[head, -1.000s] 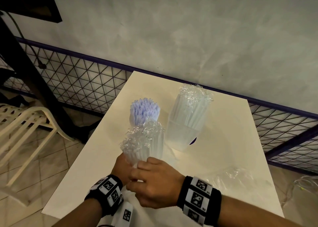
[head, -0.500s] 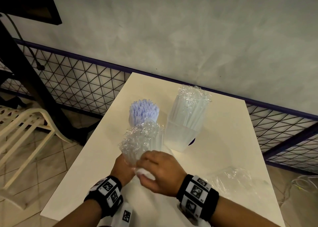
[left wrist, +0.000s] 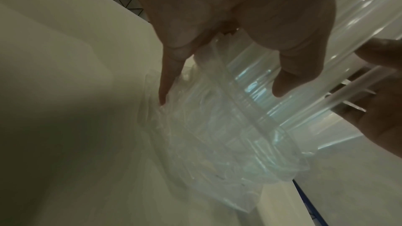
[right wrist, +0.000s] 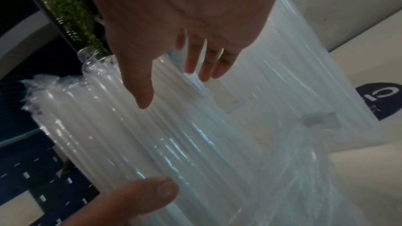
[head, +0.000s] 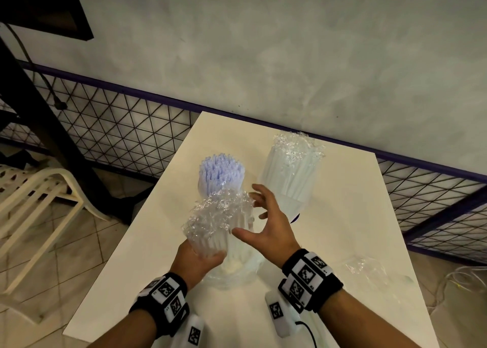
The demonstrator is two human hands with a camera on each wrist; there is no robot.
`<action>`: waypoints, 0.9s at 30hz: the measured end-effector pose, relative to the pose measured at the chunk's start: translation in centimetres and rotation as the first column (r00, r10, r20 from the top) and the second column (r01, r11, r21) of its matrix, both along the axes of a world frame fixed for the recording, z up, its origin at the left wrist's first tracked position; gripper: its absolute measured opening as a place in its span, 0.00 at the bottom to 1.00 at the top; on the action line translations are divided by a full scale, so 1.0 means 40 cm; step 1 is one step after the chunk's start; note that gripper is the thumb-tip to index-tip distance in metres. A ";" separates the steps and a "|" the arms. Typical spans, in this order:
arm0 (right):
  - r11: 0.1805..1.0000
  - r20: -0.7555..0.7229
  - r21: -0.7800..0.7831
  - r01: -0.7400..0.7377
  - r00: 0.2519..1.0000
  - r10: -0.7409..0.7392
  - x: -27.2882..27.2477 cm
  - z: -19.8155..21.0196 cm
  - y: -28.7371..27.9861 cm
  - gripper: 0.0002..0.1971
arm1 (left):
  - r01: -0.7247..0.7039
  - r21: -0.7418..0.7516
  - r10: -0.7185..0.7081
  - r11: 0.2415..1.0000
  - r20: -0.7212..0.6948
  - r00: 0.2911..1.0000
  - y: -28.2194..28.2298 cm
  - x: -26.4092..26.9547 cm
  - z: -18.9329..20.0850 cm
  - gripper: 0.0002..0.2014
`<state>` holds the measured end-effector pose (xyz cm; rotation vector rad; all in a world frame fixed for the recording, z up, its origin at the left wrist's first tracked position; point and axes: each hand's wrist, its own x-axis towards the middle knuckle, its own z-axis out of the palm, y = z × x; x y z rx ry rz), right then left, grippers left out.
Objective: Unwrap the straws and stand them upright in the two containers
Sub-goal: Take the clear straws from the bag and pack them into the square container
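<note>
Left hand [head: 196,262] grips the straw bundle [head: 218,223] low down, fingers wrapped round its lower part, bundle tilted a bit up and away over the near middle of the table [head: 342,215]. Below the grip the loose plastic wrap [left wrist: 217,152] is bunched up and sags onto the tabletop; above the grip the crinkled tops of the individually wrapped straws fan out. Right hand [head: 266,223] is spread wide, holding nothing, fingers just beside the upper right side of the bundle; whether the fingertips touch it I cannot tell. Beyond the grip stand two containers: the left container [head: 220,182] with purple straws upright, partly hidden behind the bundle, and the right container [head: 286,205] with clear wrapped straws upright. A spent piece of film [head: 366,268] lies on the table to the right of the hands. Handling judgement: bundle is light, each straw thin and easily bent or crushed, and the glossy film looks slippery, so straws can slide out of the bottom if the grip slackens. Best hold is a full wrap round the middle or lower third, firm but not squeezing. The outer wrap is soft and limp; pinch the loose bunch below the grip and pull it down and off while the other hand keeps the straws together.
</note>
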<state>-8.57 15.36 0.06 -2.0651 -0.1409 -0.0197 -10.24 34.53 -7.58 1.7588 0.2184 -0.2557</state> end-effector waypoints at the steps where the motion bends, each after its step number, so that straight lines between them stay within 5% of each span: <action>1: 1.000 -0.014 -0.012 -0.015 1.000 0.015 0.003 -0.001 -0.002 0.40 | 0.002 0.002 -0.002 1.000 -0.001 1.000 0.000 0.000 -0.001 0.10; 8: 0.996 -0.038 0.033 0.081 0.996 -0.080 0.005 -0.016 -0.013 0.12 | 0.007 -0.028 -0.006 1.000 0.008 1.000 0.004 0.006 -0.020 0.20; 13: 0.996 -0.147 -0.078 0.054 0.987 -0.065 0.008 -0.048 -0.036 0.22 | 0.013 -0.008 -0.013 1.000 0.010 1.000 0.003 0.008 -0.022 0.17; 18: 0.997 -0.180 -0.077 -0.012 0.984 -0.002 0.006 -0.014 -0.053 0.13 | 0.010 -0.006 -0.010 1.000 0.013 1.000 0.006 0.014 -0.036 0.20; 27: 0.997 -0.142 -0.053 0.049 0.988 -0.056 0.005 -0.020 -0.045 0.14 | 0.006 -0.007 -0.006 1.000 0.017 1.000 0.003 0.010 -0.030 0.20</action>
